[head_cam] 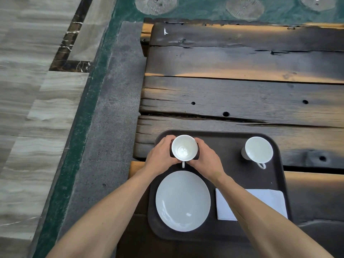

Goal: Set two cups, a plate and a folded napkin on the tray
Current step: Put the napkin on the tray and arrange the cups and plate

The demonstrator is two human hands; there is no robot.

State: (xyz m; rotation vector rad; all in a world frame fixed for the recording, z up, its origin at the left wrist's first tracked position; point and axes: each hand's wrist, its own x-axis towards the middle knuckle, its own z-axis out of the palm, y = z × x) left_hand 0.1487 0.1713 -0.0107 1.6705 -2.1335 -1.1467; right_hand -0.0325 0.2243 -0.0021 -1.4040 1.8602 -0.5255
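Observation:
A dark brown tray lies on a rough wooden table. At its far left corner stands a white cup, handle pointing toward me. My left hand and my right hand wrap it from both sides. A second white cup stands at the tray's far right. A white plate rests at the near left. A folded white napkin lies at the near right, partly hidden under my right forearm.
The wooden table of dark, cracked planks stretches far beyond the tray. To the left lie a grey stone ledge and a striped stone floor. Green water shows at the top.

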